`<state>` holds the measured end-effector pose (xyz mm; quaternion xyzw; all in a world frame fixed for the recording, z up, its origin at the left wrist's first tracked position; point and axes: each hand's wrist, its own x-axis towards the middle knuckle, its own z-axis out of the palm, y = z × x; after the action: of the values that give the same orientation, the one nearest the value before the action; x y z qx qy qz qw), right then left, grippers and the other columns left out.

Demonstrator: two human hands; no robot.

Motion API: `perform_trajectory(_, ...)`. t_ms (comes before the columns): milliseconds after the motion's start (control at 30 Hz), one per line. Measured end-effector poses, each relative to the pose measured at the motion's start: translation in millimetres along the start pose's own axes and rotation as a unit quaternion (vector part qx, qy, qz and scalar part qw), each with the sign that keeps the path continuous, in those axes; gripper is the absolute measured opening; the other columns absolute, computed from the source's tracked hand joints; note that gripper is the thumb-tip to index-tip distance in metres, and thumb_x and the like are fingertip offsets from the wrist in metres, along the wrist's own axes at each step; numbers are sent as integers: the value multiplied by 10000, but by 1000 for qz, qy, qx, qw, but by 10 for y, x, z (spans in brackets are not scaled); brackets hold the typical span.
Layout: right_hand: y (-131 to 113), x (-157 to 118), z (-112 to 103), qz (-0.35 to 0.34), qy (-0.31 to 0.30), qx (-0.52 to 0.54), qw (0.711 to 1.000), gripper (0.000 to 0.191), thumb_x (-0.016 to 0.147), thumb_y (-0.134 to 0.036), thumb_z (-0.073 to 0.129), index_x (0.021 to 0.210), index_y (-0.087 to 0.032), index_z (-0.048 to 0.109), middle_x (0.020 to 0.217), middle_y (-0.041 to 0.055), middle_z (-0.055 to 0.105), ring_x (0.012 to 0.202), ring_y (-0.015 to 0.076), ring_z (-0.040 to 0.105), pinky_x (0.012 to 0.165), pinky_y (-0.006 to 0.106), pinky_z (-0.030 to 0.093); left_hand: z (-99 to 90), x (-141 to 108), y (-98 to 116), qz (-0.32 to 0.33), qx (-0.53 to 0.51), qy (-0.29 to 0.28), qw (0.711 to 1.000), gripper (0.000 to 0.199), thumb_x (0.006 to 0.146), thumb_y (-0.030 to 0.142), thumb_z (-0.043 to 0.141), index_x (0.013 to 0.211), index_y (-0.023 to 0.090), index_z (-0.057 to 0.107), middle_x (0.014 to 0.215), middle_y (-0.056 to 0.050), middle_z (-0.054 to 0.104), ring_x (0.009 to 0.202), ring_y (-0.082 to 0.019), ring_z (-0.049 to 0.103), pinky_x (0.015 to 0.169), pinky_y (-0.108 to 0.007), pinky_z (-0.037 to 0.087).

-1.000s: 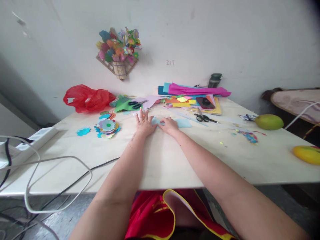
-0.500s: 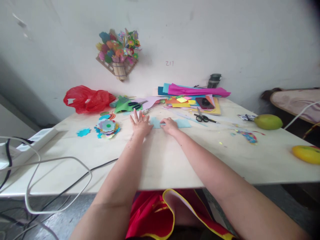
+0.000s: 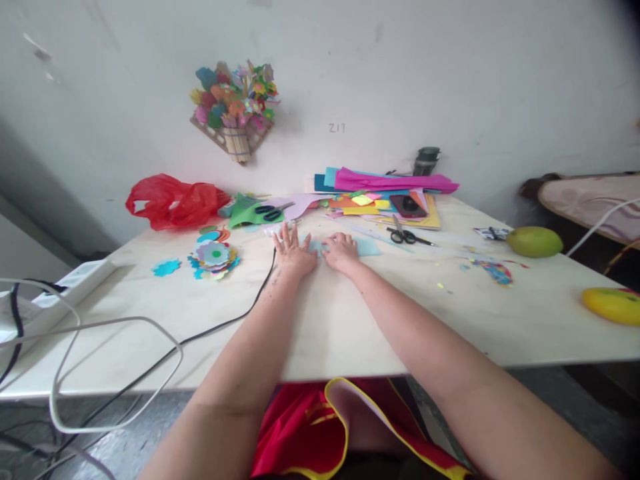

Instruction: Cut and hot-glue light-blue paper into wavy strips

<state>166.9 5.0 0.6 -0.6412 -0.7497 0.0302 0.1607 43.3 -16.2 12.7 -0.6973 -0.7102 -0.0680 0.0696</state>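
Observation:
A light-blue strip of paper or thin foam [image 3: 369, 247] lies flat on the table, partly covered by both hands. My left hand [image 3: 295, 255] rests on its left end, fingers spread and palm down. Beside it, my right hand [image 3: 341, 252] presses on the strip's middle, its fingers slightly bent and a little apart. Just behind my left hand, a small whitish item [image 3: 274, 229] is partly hidden by the fingers. Black-handled scissors [image 3: 403, 236] lie to the right of the strip.
Stacked paper flowers [image 3: 216, 255] and a power strip [image 3: 75, 290] with cables are at the left. A red plastic bag [image 3: 175, 200], a second pair of scissors [image 3: 270, 212], coloured sheets [image 3: 390, 180] and a phone [image 3: 407, 206] lie at the back. A mango [image 3: 535, 241] sits right.
My left hand has slid right along the blue strip, closer to my right hand, uncovering a black cable. My right hand's fingers have flattened and spread onto the strip.

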Motion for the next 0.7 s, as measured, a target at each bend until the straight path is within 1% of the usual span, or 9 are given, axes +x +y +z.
perform_trajectory(33, 20, -4, -3, -5, -7, -15, 1000, 365, 846, -380, 433, 1191, -316, 534, 1397, 43, 342, 1257, 243, 304, 1002, 391, 253, -10, 0, -3, -3, -3, -5, 1000, 594, 809, 498, 326, 1368, 295, 332, 1507, 10, 79, 1327, -291, -206, 1026, -555, -154)
perform_trajectory(100, 76, 0, -9, -10, -48, -34, 998, 448, 875, -395, 349, 1303, -290, 430, 1478, 42, 197, 1330, 256, 172, 1046, 432, 166, -26, -3, -11, -5, -10, -12, 1000, 605, 804, 516, 331, 1367, 294, 334, 1506, 8, 85, 1328, -291, -201, 1027, -557, -152)
perform_trajectory(200, 183, 26, -31, 7, -112, -41, 993, 543, 900, -430, 223, 1407, -240, 256, 1507, 43, 85, 1365, 244, 53, 1072, 456, 73, -38, -11, -17, -5, -18, -14, 1000, 608, 803, 521, 338, 1363, 284, 345, 1506, -4, 88, 1333, -293, -187, 1029, -566, -141)
perform_trajectory(333, 301, 45, -81, 34, -141, -37, 989, 574, 903, -447, 173, 1432, -226, 180, 1510, 28, 48, 1368, 248, 8, 1077, 461, 34, -33, -26, -8, -1, -17, -11, 1000, 576, 820, 481, 335, 1363, 288, 341, 1505, -5, 89, 1339, -290, -168, 1030, -583, -117)
perform_trajectory(533, 346, 48, -89, 44, -145, -34, 988, 585, 899, -472, 159, 1435, -237, 164, 1510, 13, 48, 1366, 260, -13, 1073, 481, 22, 58, -3, -28, 8, -9, 14, 1000, 534, 841, 408, 324, 1359, 280, 346, 1503, -8, 108, 1348, -280, -139, 1030, -598, -94)
perform_trajectory(633, 335, 45, -73, 45, -138, -30, 989, 589, 895, -478, 160, 1434, -239, 168, 1510, 13, 54, 1365, 272, -4, 1071, 488, 27, 89, 16, -41, 13, 16, 50, 999, 512, 843, 336, 334, 1350, 269, 363, 1501, -9, 120, 1355, -263, -121, 1038, -585, -98)
perform_trajectory(700, 323, 37, -63, 50, -131, -28, 990, 593, 894, -478, 164, 1434, -232, 172, 1510, 21, 55, 1362, 288, 5, 1068, 494, 30, 66, 11, -3, 34, 31, 86, 995, 516, 841, 276, 335, 1353, 228, 361, 1497, -32, 140, 1365, -249, -81, 1060, -552, -78)
